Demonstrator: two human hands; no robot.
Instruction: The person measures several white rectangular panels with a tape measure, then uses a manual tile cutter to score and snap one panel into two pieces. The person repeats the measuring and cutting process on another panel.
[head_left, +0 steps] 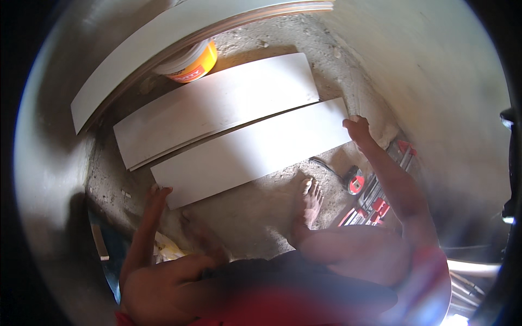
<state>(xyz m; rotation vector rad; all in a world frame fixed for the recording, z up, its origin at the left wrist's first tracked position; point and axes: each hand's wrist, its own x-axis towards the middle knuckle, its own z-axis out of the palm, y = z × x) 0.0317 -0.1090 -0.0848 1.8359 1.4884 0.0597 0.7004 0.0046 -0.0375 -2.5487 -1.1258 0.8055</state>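
Observation:
A long white board (255, 146) lies slantwise across the picture in front of me, one end toward each hand. My left hand (157, 196) grips its near left corner, the thumb along the edge. At the other end my right hand (357, 130) is closed on the right edge near the far corner. Just beyond lies a stack of similar white boards (217, 103), with a narrow dark gap between it and the held board. Whether the held board rests on the floor or is lifted slightly I cannot tell.
A yellow and white bucket (198, 64) stands behind the stack, partly under a large leaning white panel (163, 49). By my right foot are a red and black tape measure (354, 182) and several red-and-grey bar clamps (375, 209). Walls rise on both sides of the rough floor.

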